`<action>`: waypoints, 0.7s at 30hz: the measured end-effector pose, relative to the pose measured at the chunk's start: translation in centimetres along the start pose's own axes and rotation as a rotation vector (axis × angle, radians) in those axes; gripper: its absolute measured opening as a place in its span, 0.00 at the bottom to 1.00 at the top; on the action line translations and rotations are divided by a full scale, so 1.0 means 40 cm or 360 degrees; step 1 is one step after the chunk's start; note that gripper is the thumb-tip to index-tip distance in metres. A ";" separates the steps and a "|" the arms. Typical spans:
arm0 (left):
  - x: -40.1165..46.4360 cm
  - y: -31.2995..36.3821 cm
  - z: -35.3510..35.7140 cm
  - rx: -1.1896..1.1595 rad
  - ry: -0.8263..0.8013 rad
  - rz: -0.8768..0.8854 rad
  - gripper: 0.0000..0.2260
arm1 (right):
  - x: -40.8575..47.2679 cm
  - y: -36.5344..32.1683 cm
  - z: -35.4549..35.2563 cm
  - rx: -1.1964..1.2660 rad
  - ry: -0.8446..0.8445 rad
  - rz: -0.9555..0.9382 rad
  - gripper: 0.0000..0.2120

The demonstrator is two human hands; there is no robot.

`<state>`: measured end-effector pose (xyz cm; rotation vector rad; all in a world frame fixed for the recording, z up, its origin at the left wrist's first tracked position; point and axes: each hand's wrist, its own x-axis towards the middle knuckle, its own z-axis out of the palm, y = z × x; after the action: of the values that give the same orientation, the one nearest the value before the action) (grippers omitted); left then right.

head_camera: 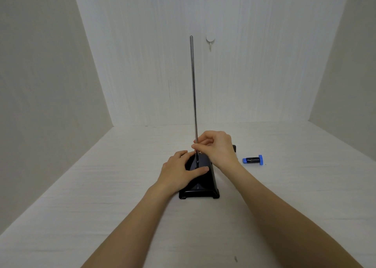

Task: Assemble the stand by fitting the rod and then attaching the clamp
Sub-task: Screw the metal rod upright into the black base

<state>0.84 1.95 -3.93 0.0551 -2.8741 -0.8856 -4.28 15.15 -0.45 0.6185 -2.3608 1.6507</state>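
Where the black base (203, 178) sits at the frame's lower centre on the white counter (101, 186), the metal rod (193, 84) stands upright from it. The right hand (217, 147) pinches the rod low down, while the left hand (179, 170) lies flat on the base, fingers spread. The blue-and-black clamp (253, 160) lies apart on the counter, right of centre.

A black stand base (205, 183), rectangular with sloped top faces and small feet at its near corners, sits flat on the white table (101, 186), its long side running away from the viewer. A thin, shiny metal rod (193, 84) rises upright from the far part of the base, its rounded tip high above. The clamp (253, 160), a short black piece with blue ends, lies on its side on the table, apart to the right of the base
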 end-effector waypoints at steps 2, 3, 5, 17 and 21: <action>0.000 0.001 0.000 0.0001 0.0002 -0.0007 0.34 | 0.002 -0.001 0.009 -0.0049 0.0059 -0.0008 0.07; 0.000 0.001 0.000 -0.0004 0.0003 -0.0008 0.33 | 0.001 0.000 0.013 -0.0054 0.0075 -0.0008 0.09; 0.000 0.002 0.000 -0.0009 0.0007 -0.0003 0.33 | -0.003 0.001 0.019 -0.0031 0.0067 -0.0009 0.10; 0.002 0.000 0.001 -0.0005 0.0009 0.0009 0.32 | -0.009 0.005 -0.005 0.0143 -0.0105 0.0019 0.05; 0.002 0.001 0.000 -0.0021 0.0016 0.0011 0.32 | -0.006 0.007 0.018 -0.0132 0.0058 -0.0081 0.11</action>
<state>0.78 1.98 -3.91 0.0481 -2.8568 -0.9004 -4.12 14.62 -1.06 0.6222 -2.3537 1.5215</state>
